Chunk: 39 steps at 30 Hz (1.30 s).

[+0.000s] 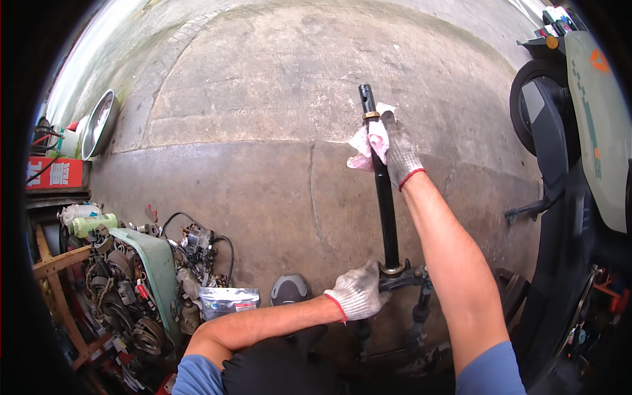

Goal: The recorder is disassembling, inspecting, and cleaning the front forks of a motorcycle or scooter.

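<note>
Steering stem: long black steel tube standing near upright in the centre of the frame, brass-coloured ring near its top, its lower end joining a black fork yoke at lower centre
Right hand: gloved, fingers closed round the upper tube just below the ring, pressing a pink rag against it
Left hand: gloved, curled shut on the yoke at the foot of the tube
Weight: likely heavy and bottom-loaded (the yoke and the fork legs below it carry most of the mass)
Stiffness: rigid, no give
Surface: smooth, probably greasy, so it may slide through a glove
Where to hold: one grip low at the yoke for the load, one high on the tube to steady it
Around: concrete floor, scooter at right edge, heap of engine parts at lower left
</note>
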Each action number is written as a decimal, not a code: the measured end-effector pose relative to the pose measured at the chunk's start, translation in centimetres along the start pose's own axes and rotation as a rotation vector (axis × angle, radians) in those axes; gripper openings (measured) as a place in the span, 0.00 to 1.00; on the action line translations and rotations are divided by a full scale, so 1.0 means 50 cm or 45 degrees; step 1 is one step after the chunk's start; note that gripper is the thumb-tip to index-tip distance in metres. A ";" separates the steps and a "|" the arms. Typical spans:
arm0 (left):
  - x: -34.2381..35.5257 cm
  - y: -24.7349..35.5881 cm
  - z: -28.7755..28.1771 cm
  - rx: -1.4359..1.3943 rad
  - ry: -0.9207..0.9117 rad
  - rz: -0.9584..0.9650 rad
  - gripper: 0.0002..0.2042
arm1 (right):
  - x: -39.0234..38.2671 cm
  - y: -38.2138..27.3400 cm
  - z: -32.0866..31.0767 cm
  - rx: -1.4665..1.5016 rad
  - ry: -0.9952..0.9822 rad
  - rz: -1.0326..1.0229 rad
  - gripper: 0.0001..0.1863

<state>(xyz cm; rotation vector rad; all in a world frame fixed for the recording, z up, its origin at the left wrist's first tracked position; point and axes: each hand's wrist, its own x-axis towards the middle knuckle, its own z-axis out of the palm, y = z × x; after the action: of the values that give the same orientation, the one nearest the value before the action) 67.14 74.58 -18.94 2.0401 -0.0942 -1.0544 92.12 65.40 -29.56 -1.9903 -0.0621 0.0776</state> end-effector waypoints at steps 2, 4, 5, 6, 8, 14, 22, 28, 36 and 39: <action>-0.003 -0.009 -0.003 0.010 -0.016 -0.022 0.31 | -0.001 0.006 0.017 0.418 -0.226 0.256 0.21; -0.008 -0.020 -0.005 -0.009 -0.020 -0.036 0.31 | -0.024 -0.004 0.012 0.810 -0.324 0.694 0.19; -0.013 -0.029 -0.008 -0.023 -0.017 -0.055 0.31 | -0.047 -0.018 0.018 0.819 -0.334 0.698 0.19; -0.013 -0.031 -0.007 -0.030 -0.025 -0.055 0.31 | -0.071 -0.021 0.012 0.909 -0.341 0.684 0.19; -0.014 -0.033 -0.003 -0.011 0.000 -0.049 0.32 | -0.100 -0.019 -0.006 0.914 -0.467 0.621 0.18; -0.007 -0.047 -0.014 -0.034 -0.010 -0.042 0.34 | -0.261 -0.038 -0.108 0.478 -0.776 0.703 0.26; 0.002 -0.070 0.005 -0.078 0.057 -0.011 0.35 | -0.340 -0.128 -0.163 -0.511 -1.275 0.443 0.23; 0.001 -0.054 -0.003 -0.132 -0.005 -0.082 0.34 | -0.325 -0.115 -0.201 -0.322 -1.266 0.626 0.13; 0.000 -0.067 0.003 -0.105 0.057 -0.052 0.31 | -0.393 -0.122 -0.128 -0.767 -0.956 0.333 0.26; 0.001 -0.070 -0.002 -0.089 0.055 -0.022 0.30 | -0.368 -0.144 -0.087 -0.709 -0.837 0.506 0.28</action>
<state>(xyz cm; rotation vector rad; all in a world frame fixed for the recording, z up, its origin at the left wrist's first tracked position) 66.26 76.95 -21.39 2.0024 -0.0177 -1.0100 74.07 62.93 -20.76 -2.4204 -0.1191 1.0691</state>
